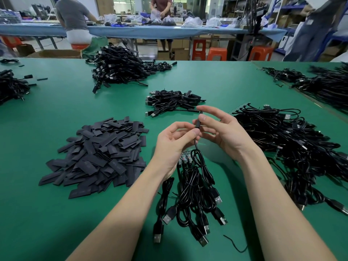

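Note:
Above the green table (56, 213), my left hand (174, 144) and my right hand (224, 132) meet around one black sleeve (198, 123) that stands upright on the end of a thin black cable (195, 146). My left thumb and forefinger pinch the cable just under the sleeve. My right thumb and fingers pinch the sleeve itself. The cable drops to a small bunch of USB cables (195, 200) lying between my forearms, with small circuit boards (185, 157) at their top ends.
A heap of flat black sleeve pieces (101, 155) lies to the left. Cable piles sit ahead (173, 101), far ahead (120, 66), at the right (293, 147) and at the left edge (11, 85). People work at a blue table (131, 31) behind; orange stools (216, 53) stand beyond.

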`<action>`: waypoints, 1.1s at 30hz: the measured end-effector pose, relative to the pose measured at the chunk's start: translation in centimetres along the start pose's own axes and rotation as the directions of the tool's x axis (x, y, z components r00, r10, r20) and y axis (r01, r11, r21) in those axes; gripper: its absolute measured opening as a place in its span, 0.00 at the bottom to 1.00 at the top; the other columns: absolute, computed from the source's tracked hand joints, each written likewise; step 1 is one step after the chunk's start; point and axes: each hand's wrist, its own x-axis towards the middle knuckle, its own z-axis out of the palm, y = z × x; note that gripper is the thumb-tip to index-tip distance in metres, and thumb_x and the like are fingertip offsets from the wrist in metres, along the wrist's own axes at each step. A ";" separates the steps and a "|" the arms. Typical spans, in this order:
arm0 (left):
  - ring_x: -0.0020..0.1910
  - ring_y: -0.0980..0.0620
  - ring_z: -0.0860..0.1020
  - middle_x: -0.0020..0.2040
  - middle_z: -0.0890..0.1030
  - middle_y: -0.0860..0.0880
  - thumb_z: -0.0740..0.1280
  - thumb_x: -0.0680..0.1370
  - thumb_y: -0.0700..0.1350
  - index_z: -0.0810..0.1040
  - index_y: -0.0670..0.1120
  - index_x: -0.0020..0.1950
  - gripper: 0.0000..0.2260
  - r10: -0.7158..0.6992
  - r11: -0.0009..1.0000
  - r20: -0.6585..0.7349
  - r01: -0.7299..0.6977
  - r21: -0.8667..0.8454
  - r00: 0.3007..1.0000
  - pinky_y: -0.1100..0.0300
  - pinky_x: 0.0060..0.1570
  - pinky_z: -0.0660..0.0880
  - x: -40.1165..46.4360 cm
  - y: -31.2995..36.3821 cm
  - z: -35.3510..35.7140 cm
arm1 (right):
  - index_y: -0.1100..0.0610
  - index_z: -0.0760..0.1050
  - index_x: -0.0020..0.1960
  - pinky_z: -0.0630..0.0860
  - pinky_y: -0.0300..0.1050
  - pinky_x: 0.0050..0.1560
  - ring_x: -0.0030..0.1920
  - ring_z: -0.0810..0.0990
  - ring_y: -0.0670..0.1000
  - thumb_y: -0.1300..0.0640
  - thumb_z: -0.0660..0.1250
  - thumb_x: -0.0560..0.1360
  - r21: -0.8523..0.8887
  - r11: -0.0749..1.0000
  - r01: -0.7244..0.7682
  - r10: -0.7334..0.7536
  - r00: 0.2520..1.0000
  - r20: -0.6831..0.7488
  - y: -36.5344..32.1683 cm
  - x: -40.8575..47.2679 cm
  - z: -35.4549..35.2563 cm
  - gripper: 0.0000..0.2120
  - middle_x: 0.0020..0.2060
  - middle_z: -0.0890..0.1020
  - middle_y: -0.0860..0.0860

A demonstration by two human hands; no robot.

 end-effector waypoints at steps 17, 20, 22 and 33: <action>0.36 0.52 0.81 0.39 0.84 0.44 0.77 0.66 0.40 0.83 0.48 0.41 0.07 0.001 1.000 -0.039 0.000 0.013 0.999 0.62 0.42 0.79 -0.1 0.0 0.1 | 0.54 0.85 0.53 0.82 0.39 0.44 0.42 0.86 0.51 0.57 0.76 0.68 0.007 0.999 0.036 -0.036 0.998 -0.046 0.1 0.1 0.6 0.14 0.45 0.87 0.59; 0.36 0.52 0.81 0.39 0.84 0.44 0.77 0.66 0.40 0.84 0.47 0.41 0.06 0.003 1.000 -0.044 -0.002 0.029 0.999 0.62 0.42 0.79 -0.1 -0.1 0.2 | 0.54 0.86 0.51 0.82 0.39 0.44 0.41 0.86 0.50 0.57 0.77 0.67 0.009 0.999 0.039 -0.038 0.998 -0.052 0.1 0.1 0.6 0.13 0.45 0.87 0.59; 0.36 0.52 0.81 0.40 0.84 0.44 0.76 0.66 0.40 0.83 0.47 0.41 0.06 0.002 1.000 -0.048 0.000 0.031 0.999 0.62 0.42 0.79 0.0 -0.1 0.2 | 0.54 0.87 0.49 0.82 0.40 0.44 0.41 0.86 0.51 0.57 0.78 0.66 0.006 0.999 0.050 -0.050 0.996 -0.069 0.2 0.1 0.6 0.12 0.45 0.87 0.59; 0.35 0.54 0.81 0.38 0.83 0.48 0.73 0.73 0.36 0.80 0.44 0.45 0.05 -0.045 0.999 -0.107 0.044 -0.016 0.993 0.64 0.39 0.78 0.4 -0.1 -0.3 | 0.53 0.80 0.60 0.82 0.43 0.41 0.40 0.86 0.54 0.55 0.74 0.76 -0.146 0.989 -0.036 0.024 0.996 -0.089 0.1 0.5 0.2 0.13 0.47 0.87 0.57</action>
